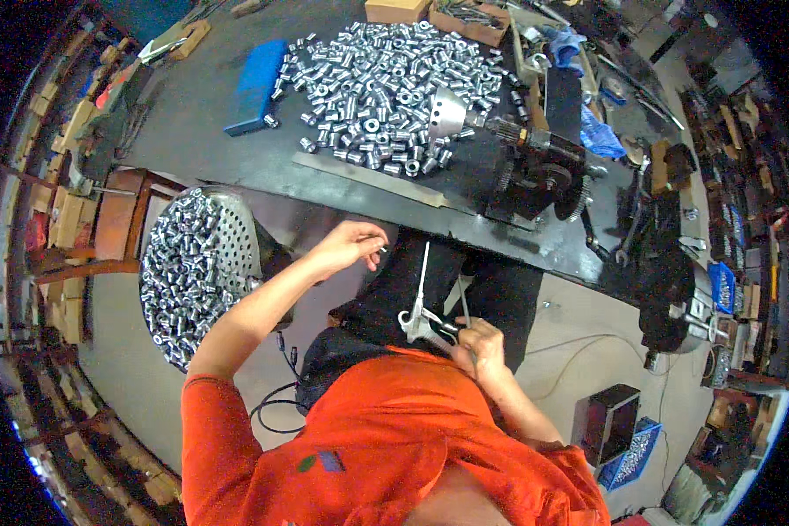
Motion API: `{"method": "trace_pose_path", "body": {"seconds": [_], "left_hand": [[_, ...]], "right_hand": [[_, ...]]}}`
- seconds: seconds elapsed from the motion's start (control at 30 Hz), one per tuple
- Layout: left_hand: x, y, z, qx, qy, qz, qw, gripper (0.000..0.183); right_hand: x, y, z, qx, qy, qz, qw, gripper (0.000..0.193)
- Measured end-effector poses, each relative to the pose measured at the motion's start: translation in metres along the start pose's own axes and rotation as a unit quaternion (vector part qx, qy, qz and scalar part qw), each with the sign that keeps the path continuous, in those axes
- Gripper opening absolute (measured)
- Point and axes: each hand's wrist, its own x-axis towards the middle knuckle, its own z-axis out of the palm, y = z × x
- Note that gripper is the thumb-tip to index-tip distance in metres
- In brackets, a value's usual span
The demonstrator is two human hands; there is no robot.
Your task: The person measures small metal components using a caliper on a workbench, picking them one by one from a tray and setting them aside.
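Note:
Just below the table's front edge, my left hand (352, 246) is closed, its fingertips pinching a small shiny metal part, mostly hidden by the fingers. My right hand (479, 347), over my lap, grips an air blow gun (418, 323) whose long thin nozzle points up toward the table edge. To the left of my left arm, a round perforated metal basin (243, 235) holds a heap of short metal sleeves (182, 285). A larger pile of similar metal sleeves (368, 96) lies on the dark table (184, 131) ahead of me.
A blue box (258, 88) stands left of the pile, and a flat file (373, 181) lies along the front edge. At right are a geared device with a round metal head (448, 116) and a wrench (631, 223). A dark crate (612, 421) sits on the floor.

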Motion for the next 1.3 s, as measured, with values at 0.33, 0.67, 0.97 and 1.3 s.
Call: {"method": "trace_pose_path", "body": {"seconds": [0.33,0.67,0.97,1.3], "left_hand": [[0.033,-0.015,0.011,-0.020,-0.031,-0.044,0.998,0.023],[0.053,-0.041,0.000,-0.002,-0.024,-0.021,0.999,0.025],[0.052,-0.036,0.002,0.036,-0.021,-0.045,0.998,0.026],[0.045,-0.026,0.001,0.116,-0.048,-0.049,0.991,0.023]], "right_hand": [[-0.014,-0.035,0.019,-0.034,-0.077,0.037,0.996,0.018],[-0.011,-0.052,0.021,-0.021,-0.077,0.015,0.997,0.020],[-0.013,-0.048,0.025,-0.008,-0.080,0.018,0.997,0.020],[-0.014,-0.045,0.027,-0.002,-0.076,0.027,0.997,0.022]]}}
